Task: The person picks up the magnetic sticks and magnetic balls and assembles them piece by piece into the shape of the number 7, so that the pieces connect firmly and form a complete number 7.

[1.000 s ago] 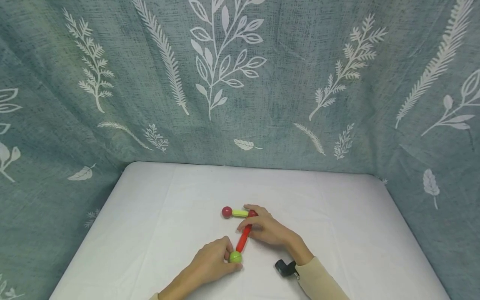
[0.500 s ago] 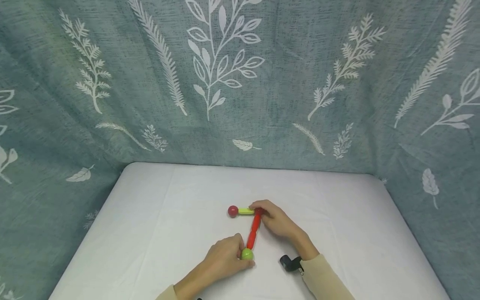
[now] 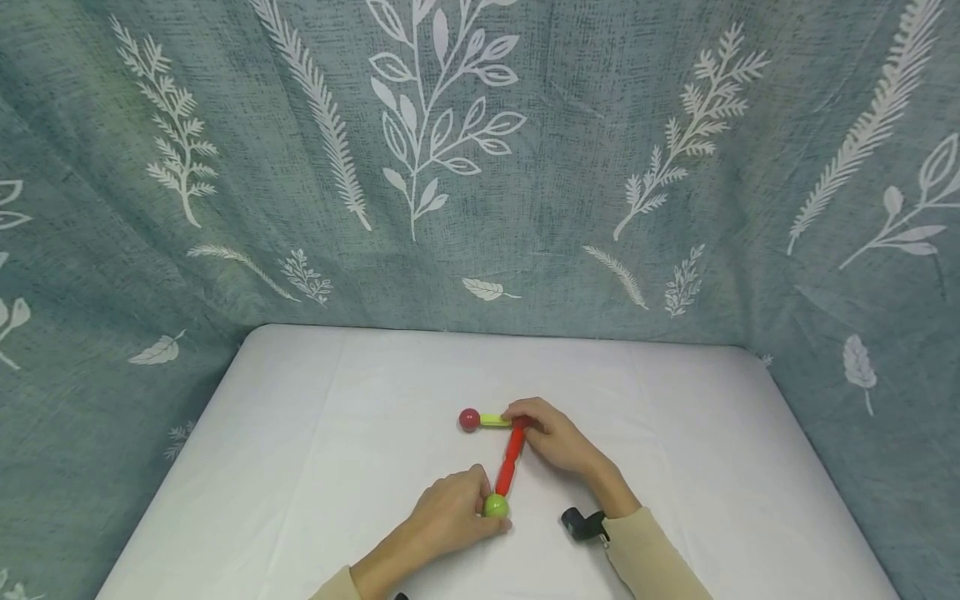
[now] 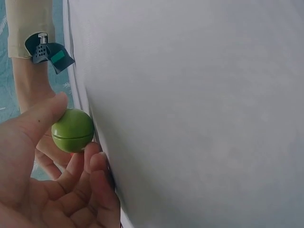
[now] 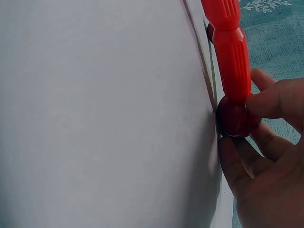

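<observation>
My left hand (image 3: 450, 512) pinches a green ball (image 3: 496, 506) between thumb and fingers; the left wrist view shows that ball (image 4: 72, 130) with a groove round it. A grooved red stick (image 3: 509, 462) runs from the green ball to a dark red ball (image 5: 232, 116), which the thumb and fingers of my right hand (image 3: 553, 437) grip. The fingers partly cover this dark red ball in the head view. From it a short yellow-green stick (image 3: 492, 420) points left to another dark red ball (image 3: 469, 419). The joined pieces lie on the white table.
The table (image 3: 360, 417) has a white cover. A patterned blue-green curtain (image 3: 480, 250) hangs behind it and at both sides. A black camera mount (image 3: 583, 524) sits on the right wrist, close above the table.
Both hands and the joined pieces have shifted right. The right fingers have moved off the red stick and gathered round the dark red ball. The last half second shows hardly any motion.
</observation>
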`<state>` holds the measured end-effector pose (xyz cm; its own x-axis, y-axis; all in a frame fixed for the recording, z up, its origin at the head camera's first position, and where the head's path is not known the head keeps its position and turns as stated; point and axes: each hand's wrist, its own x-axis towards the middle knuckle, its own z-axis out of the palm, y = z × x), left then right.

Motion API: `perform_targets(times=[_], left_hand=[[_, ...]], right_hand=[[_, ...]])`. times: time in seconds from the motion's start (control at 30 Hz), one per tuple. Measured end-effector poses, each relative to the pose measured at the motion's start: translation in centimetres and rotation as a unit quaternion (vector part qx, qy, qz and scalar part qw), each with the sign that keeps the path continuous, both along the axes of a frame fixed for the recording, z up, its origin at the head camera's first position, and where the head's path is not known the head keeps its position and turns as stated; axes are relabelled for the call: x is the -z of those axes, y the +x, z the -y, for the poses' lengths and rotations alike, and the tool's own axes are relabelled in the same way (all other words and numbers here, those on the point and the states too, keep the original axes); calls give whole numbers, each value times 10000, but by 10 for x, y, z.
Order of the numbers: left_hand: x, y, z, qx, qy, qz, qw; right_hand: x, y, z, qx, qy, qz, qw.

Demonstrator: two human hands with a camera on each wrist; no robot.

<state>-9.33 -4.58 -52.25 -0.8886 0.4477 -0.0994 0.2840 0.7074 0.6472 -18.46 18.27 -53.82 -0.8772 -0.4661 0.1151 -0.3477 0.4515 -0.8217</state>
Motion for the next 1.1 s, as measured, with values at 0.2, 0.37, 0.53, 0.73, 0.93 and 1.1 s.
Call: perform_targets(times=[0.2,0.37,0.53,0.73,0.93,1.1], left_hand=[[0,-1,1,24,-21,33,10000],[0,-2,1,12,-43,33,10000],[1,-3,2,-8,-39,15,10000],[-1,-2,1,-9,-23,66,10000],[-1,-1,2,14,-5,53,10000],[0,-1,2,30,28,41,10000]], right_hand=[[0,-1,-1,170,86,15,9998],[0,-1,-2,294,116,130,9994],[-1,-2,-2,437,127,298,9985],[0,-2,-4,562,118,494,9971],[3,-1,-5,568,99,520,9970],[4,-1,-6,474,24,494,9977]])
